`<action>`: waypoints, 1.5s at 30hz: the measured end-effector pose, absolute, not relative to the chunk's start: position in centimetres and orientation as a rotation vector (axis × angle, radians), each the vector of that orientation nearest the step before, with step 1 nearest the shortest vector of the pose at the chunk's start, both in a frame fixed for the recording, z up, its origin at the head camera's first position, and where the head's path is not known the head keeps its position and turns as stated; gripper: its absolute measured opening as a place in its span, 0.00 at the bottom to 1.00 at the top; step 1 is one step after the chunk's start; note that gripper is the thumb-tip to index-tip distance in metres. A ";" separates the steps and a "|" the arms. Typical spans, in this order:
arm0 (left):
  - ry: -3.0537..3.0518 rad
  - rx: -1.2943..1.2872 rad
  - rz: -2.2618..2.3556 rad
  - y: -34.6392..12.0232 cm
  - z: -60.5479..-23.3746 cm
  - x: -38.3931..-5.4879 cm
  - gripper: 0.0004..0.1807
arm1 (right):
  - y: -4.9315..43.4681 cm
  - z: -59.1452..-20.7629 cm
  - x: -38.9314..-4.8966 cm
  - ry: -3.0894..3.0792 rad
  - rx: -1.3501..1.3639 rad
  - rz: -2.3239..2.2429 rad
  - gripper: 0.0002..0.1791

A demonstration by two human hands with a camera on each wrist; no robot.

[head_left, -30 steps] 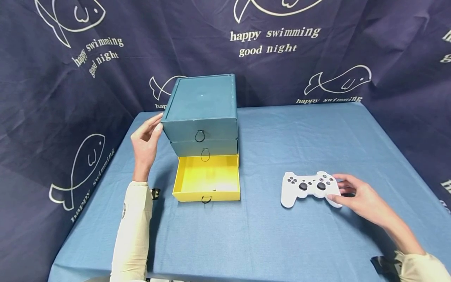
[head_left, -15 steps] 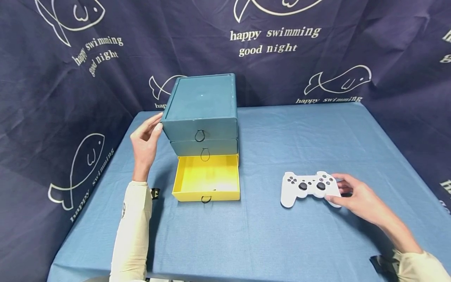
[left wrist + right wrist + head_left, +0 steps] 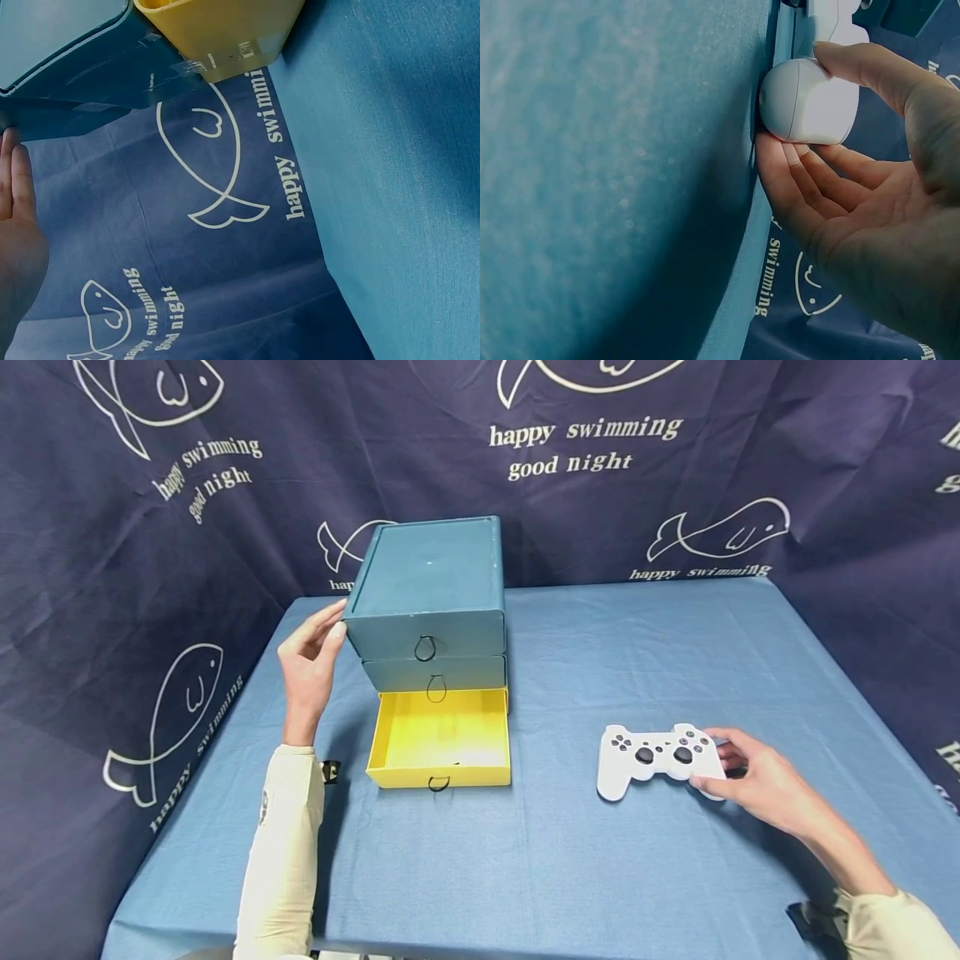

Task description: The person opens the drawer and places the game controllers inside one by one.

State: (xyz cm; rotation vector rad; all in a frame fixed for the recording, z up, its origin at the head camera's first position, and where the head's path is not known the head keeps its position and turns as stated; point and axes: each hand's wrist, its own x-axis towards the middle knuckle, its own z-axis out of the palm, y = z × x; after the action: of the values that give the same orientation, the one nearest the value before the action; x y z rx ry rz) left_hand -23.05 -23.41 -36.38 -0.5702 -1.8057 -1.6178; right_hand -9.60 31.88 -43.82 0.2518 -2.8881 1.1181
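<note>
A blue-green drawer unit (image 3: pixel 429 572) stands at the back of the table, left of centre. Its lowest drawer, a yellow one (image 3: pixel 405 778), is pulled out and holds no object that I can see. My left hand (image 3: pixel 307 668) touches the unit's upper left front corner; the left wrist view has its fingers (image 3: pixel 21 184) stretched out against the side. To the right lies a white game controller (image 3: pixel 662 770) with black sticks, face up on the tabletop. My right hand (image 3: pixel 776 785) pinches its right grip, thumb on the near side and fingers at the far side.
Blue cloth (image 3: pixel 570 852) covers the table. A dark blue curtain (image 3: pixel 570 518) with fish prints hangs behind and on both sides. Two upper drawers with black loop handles (image 3: pixel 425 649) are closed above the yellow one.
Both hands stay almost still. The right thumb and hand have shifted very slightly left over the controller's grip; the controller and the drawers keep their places.
</note>
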 end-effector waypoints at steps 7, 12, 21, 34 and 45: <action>-1.802 -0.567 -1.627 -23.5 -36.5 -23.1 0.17 | 31.8 -43.8 -9.7 -2.886 0.268 1.096 0.36; -1.805 -0.564 -1.627 -23.5 -36.5 -23.1 0.18 | 31.7 -43.7 -9.5 -2.892 0.248 1.096 0.37; -1.810 -0.563 -1.619 -23.6 -36.7 -23.1 0.18 | 31.3 -43.0 -9.3 -2.912 0.212 1.053 0.37; -1.816 -0.550 -1.638 -23.4 -36.4 -23.0 0.17 | 30.4 -42.7 -9.2 -2.898 0.175 1.033 0.37; -1.805 -0.559 -1.646 -23.4 -36.3 -23.0 0.17 | 29.1 -42.2 -9.1 -2.818 0.206 1.090 0.34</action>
State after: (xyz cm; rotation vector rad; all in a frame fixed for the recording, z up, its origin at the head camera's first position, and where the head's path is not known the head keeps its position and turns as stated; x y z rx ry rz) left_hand -23.02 -23.36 -36.27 -0.5592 -1.8051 -1.6459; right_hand -9.10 29.12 -42.18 0.2059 -2.8180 1.0901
